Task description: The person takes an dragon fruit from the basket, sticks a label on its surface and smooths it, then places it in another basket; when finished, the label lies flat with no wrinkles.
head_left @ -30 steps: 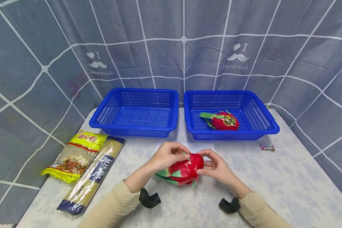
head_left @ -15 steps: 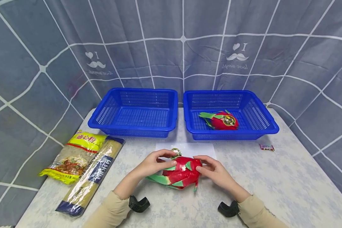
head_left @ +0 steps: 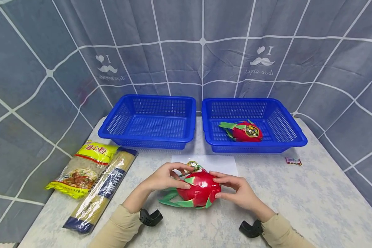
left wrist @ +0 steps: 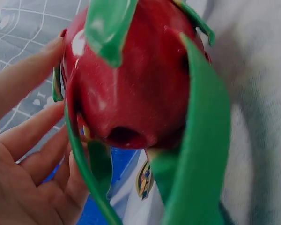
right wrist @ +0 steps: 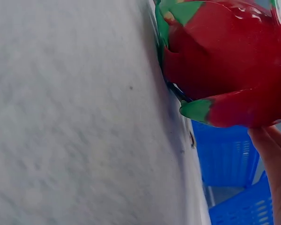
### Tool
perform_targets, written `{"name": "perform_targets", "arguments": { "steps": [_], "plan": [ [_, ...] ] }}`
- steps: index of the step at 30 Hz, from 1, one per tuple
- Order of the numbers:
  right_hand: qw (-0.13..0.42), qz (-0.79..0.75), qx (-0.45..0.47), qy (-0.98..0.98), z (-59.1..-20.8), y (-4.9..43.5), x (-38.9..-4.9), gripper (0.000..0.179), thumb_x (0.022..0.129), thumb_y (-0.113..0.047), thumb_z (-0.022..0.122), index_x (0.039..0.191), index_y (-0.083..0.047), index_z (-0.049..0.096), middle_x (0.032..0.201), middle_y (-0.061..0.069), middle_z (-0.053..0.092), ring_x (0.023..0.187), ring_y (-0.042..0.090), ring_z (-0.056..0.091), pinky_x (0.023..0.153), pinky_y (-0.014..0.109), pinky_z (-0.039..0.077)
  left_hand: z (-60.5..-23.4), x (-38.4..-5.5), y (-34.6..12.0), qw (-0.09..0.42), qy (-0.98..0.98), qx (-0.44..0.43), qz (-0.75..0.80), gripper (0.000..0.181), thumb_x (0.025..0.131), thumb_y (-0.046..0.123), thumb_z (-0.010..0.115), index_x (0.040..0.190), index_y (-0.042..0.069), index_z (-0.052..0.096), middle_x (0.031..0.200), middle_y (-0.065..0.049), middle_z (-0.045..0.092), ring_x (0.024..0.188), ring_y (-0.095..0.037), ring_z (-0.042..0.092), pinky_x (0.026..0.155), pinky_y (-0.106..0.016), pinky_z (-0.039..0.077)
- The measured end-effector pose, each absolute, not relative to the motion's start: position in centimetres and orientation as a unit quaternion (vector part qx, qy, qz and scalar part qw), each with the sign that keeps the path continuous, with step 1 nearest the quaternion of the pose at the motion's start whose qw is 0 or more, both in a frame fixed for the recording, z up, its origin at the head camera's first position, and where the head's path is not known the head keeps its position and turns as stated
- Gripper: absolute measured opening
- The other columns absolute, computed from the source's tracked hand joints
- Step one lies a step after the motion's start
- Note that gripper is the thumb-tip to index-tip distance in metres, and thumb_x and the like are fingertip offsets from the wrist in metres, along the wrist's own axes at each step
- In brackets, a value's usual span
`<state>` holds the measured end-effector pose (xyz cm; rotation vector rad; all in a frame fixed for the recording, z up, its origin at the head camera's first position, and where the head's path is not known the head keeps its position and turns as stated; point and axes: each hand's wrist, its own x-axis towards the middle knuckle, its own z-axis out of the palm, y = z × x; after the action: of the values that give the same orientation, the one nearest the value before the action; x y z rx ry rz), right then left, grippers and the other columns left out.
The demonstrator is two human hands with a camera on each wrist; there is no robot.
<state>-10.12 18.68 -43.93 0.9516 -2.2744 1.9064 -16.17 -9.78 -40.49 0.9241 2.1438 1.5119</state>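
Note:
A glossy red dragon fruit (head_left: 201,187) with green leafy tips lies across the front middle of the table. My left hand (head_left: 165,179) holds its leafy left end, thumb on the near side and fingers on the far side. From the right, my right hand (head_left: 237,189) grips the rounded end between thumb and fingers. A round dark label (head_left: 192,166) shows behind the fruit, by the left fingertips. In the left wrist view, the dragon fruit (left wrist: 131,89) shows a small hollow amid long green leaves. The right wrist view shows the dragon fruit (right wrist: 229,61) close to the tabletop.
Behind the hands lies a white sheet (head_left: 217,163). Beyond it stand a blue basket (head_left: 148,140) and a second blue basket (head_left: 254,148) holding another dragon fruit (head_left: 246,132). A pasta bag (head_left: 83,168) and a spaghetti pack (head_left: 103,189) lie left; a small wrapped candy (head_left: 293,161) lies right.
The dragon fruit has been turned between the hands, so a smoother red side now faces up. My left hand has moved left along it, and the round label has come into sight.

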Motion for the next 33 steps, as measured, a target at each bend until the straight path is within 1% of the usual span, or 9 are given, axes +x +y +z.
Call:
{"name": "perform_targets", "arguments": {
  "steps": [5,11,15,18,21,23,27,30,33],
  "plan": [
    [0.034,0.568,0.346,-0.746,-43.4,18.6,-10.1,0.043,0.075,0.002,0.075,0.115,-0.009,0.064,0.132,0.012,0.054,0.127,0.017,0.045,0.095,0.031,0.044,-40.5,-16.2,-9.8,0.143,0.785,0.347,0.494,0.050,0.071,0.024,0.083,0.116,0.014,0.065,0.116,0.005,0.061,0.110,-0.019,0.051,0.086,-0.040,0.043],
    [0.008,0.531,0.335,-0.778,-42.9,18.6,-10.2,0.061,0.074,-0.009,0.080,0.129,-0.011,0.053,0.138,0.009,0.045,0.127,0.016,0.042,0.097,0.036,0.043,-40.6,-16.3,-10.0,0.174,0.751,0.364,0.522,0.050,0.073,0.017,0.081,0.119,0.012,0.060,0.124,-0.002,0.055,0.113,-0.024,0.050,0.088,-0.043,0.045],
    [-0.031,0.555,0.320,-0.767,-43.0,19.1,-10.5,0.071,0.078,-0.006,0.076,0.139,-0.007,0.040,0.138,0.016,0.044,0.123,0.018,0.048,0.095,0.038,0.044,-40.9,-16.7,-10.3,0.193,0.740,0.349,0.541,0.038,0.083,0.013,0.071,0.119,0.006,0.060,0.121,-0.008,0.057,0.109,-0.027,0.054,0.087,-0.041,0.048],
    [-0.041,0.598,0.305,-0.740,-43.0,19.6,-11.1,0.056,0.087,0.001,0.063,0.137,0.003,0.037,0.130,0.030,0.046,0.114,0.024,0.056,0.090,0.036,0.048,-40.8,-16.9,-10.7,0.190,0.752,0.316,0.547,0.030,0.092,0.016,0.061,0.119,0.003,0.060,0.120,-0.012,0.059,0.107,-0.026,0.056,0.086,-0.040,0.048],
    [-0.051,0.624,0.270,-0.731,-42.9,19.9,-12.2,0.037,0.092,0.002,0.055,0.126,0.011,0.045,0.119,0.036,0.050,0.104,0.021,0.062,0.085,0.031,0.051,-40.8,-17.3,-11.2,0.190,0.755,0.279,0.562,0.033,0.095,0.018,0.056,0.121,-0.002,0.058,0.122,-0.017,0.057,0.109,-0.028,0.055,0.088,-0.043,0.047],
    [-0.065,0.622,0.244,-0.741,-42.7,20.0,-13.2,0.032,0.092,-0.001,0.056,0.120,0.013,0.050,0.115,0.035,0.053,0.099,0.019,0.064,0.084,0.029,0.051,-41.2,-17.8,-11.4,0.188,0.749,0.262,0.578,0.034,0.096,0.017,0.054,0.122,-0.005,0.056,0.123,-0.022,0.055,0.110,-0.032,0.054,0.091,-0.045,0.046],
    [-0.097,0.593,0.217,-0.770,-42.7,19.3,-16.0,0.032,0.091,-0.005,0.059,0.118,0.012,0.054,0.114,0.029,0.058,0.097,0.022,0.064,0.081,0.035,0.052,-42.5,-18.8,-11.7,0.183,0.715,0.223,0.637,0.035,0.098,0.012,0.048,0.122,-0.013,0.050,0.121,-0.031,0.053,0.113,-0.041,0.051,0.092,-0.044,0.046],
    [-0.116,0.567,0.225,-0.784,-42.9,18.3,-17.8,0.032,0.091,-0.008,0.061,0.118,0.009,0.055,0.115,0.026,0.059,0.096,0.027,0.064,0.079,0.040,0.053,-43.3,-19.2,-11.6,0.187,0.689,0.187,0.675,0.036,0.098,0.009,0.044,0.123,-0.017,0.046,0.121,-0.032,0.051,0.113,-0.044,0.050,0.092,-0.043,0.046],
    [-0.126,0.548,0.237,-0.792,-43.2,17.4,-19.2,0.031,0.091,-0.007,0.060,0.118,0.008,0.057,0.115,0.025,0.059,0.093,0.026,0.065,0.076,0.038,0.054,-44.0,-19.4,-11.3,0.196,0.677,0.169,0.689,0.036,0.098,0.008,0.044,0.125,-0.017,0.044,0.123,-0.032,0.050,0.115,-0.042,0.050,0.093,-0.042,0.046]
  ]
}}
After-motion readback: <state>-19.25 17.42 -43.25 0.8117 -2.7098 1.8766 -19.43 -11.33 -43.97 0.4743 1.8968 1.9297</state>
